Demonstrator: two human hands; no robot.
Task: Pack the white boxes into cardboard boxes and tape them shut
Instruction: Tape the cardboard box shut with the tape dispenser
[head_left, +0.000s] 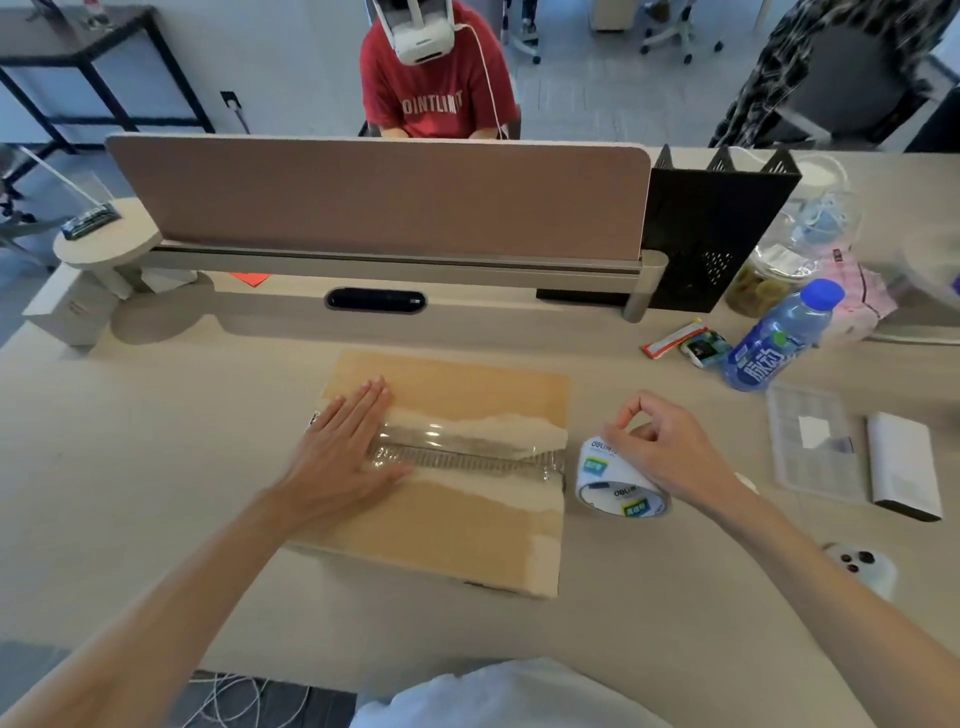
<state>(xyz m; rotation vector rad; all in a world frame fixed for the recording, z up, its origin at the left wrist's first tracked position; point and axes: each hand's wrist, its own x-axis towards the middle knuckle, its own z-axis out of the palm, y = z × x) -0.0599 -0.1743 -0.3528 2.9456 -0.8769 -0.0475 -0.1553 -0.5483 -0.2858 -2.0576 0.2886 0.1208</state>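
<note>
A closed cardboard box (457, 525) lies flat on the desk in front of me. A strip of clear tape (467, 452) runs along its centre seam from left to right. My left hand (343, 447) lies flat with straight fingers on the tape's left end. A roll of clear tape (618, 483) with a white printed core stands just off the box's right edge, the strip still joined to it. My right hand (660, 447) curls over the roll and grips it from the right. No white boxes are visible outside the carton.
A blue drink bottle (779, 338), a white power bank (904, 467), a clear plastic case (815, 441) and a phone (862, 569) lie to the right. A brown divider panel (374, 197) and black file holder (717, 234) stand behind; a person in a red shirt (436, 88) sits beyond.
</note>
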